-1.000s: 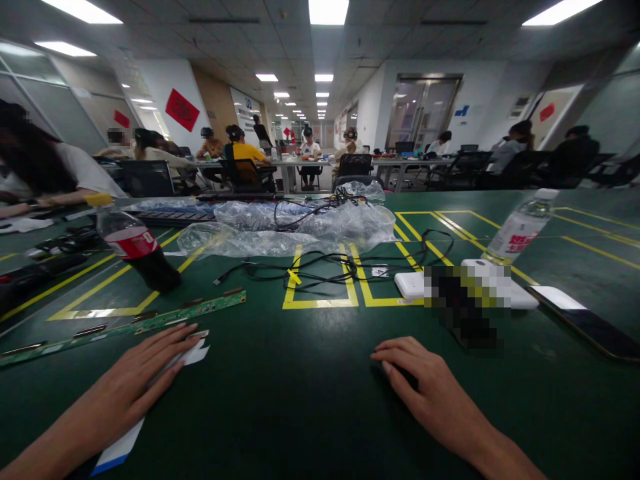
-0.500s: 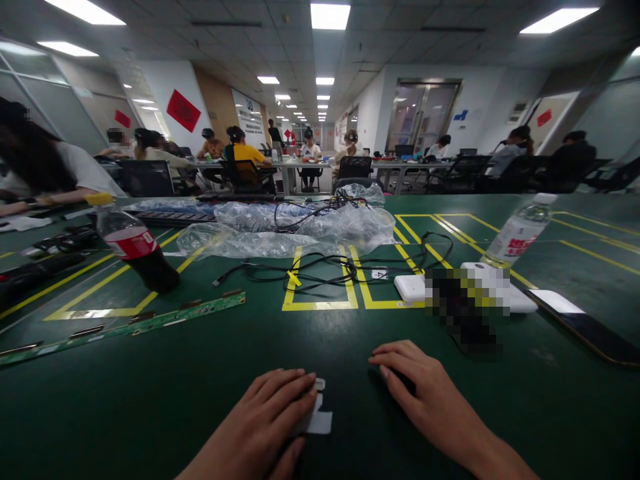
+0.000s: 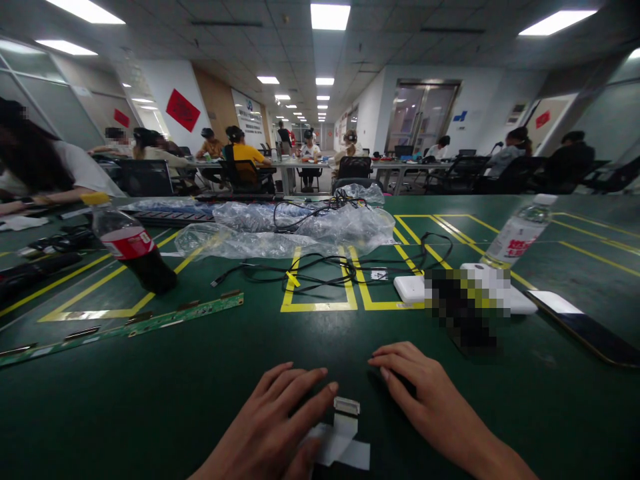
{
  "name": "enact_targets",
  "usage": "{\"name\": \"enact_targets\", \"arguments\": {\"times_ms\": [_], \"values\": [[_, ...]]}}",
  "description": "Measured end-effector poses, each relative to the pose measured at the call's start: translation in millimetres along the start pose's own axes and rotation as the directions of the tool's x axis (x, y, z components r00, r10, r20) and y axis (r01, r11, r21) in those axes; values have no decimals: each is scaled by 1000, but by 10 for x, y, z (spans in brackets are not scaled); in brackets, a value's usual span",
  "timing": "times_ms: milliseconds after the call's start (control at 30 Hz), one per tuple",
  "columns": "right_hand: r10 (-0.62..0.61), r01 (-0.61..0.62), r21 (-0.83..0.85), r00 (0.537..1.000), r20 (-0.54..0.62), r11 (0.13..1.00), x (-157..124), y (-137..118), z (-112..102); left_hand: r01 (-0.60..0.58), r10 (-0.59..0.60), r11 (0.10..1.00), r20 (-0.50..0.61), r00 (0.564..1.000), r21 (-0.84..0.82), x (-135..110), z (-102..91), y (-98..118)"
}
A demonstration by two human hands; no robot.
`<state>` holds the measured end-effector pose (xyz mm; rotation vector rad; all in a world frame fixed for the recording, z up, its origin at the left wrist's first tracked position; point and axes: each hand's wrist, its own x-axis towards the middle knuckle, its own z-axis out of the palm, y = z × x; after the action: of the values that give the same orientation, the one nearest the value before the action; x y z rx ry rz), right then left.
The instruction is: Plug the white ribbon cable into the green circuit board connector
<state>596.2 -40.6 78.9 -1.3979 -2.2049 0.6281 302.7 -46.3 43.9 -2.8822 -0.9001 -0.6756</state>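
Note:
My left hand [image 3: 280,413] rests low over the green table, fingers stretched and spread. Beside and partly beneath its index finger and thumb lies a white flat ribbon cable [image 3: 345,433] with a metal-edged connector [image 3: 347,405] at its far end. The fingers do not close round it; part of the cable is hidden by the hand. To the right of the cable, my right hand [image 3: 425,393] lies on the tabletop, its fingers loosely extended, holding nothing. A long narrow green circuit board [image 3: 185,313] lies slantwise at the left, apart from both hands.
A cola bottle [image 3: 135,250] stands at the left. Bubble wrap [image 3: 300,230] and black cables [image 3: 320,270] spread across the middle. At the right are a clear bottle [image 3: 520,233], a white case [image 3: 410,289] and a phone [image 3: 590,327]. A person [image 3: 55,160] sits far left.
The ribbon cable has shifted right and nearer to me, showing more of its connector. My left hand has moved slightly right and its fingers have spread. My right hand has stayed nearly still.

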Motion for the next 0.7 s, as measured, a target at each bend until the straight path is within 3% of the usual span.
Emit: {"name": "enact_targets", "arguments": {"times_ms": [100, 167, 267, 333, 467, 567, 700], "values": [[0, 0, 12, 1000, 2, 1000, 2, -11, -19, 247, -249, 968, 41, 968, 55, -44, -153, -255], [5, -5, 12, 1000, 3, 1000, 3, -18, -29, 410, -427, 898, 90, 900, 162, -95, -230, -516], [12, -12, 6, 1000, 7, 1000, 2, -27, -36, 610, -693, 690, 111, 712, 389, -254, -289, -970], [10, -10, 2, 1000, 10, 1000, -2, -28, -35, 686, -800, 561, 90, 593, 464, -400, -318, -1238], [5, -5, -1, 1000, 8, 1000, -7, -13, -27, 765, -899, 416, 94, 428, 492, -620, -372, -1514], [3, -3, -2, 1000, 1, 1000, -12, 0, -26, 764, -911, 400, 128, 393, 506, -605, -370, -1443], [12, -12, -9, 1000, 9, 1000, -14, -1, -27, 718, -880, 462, 169, 444, 521, -403, -329, -1070]]}}
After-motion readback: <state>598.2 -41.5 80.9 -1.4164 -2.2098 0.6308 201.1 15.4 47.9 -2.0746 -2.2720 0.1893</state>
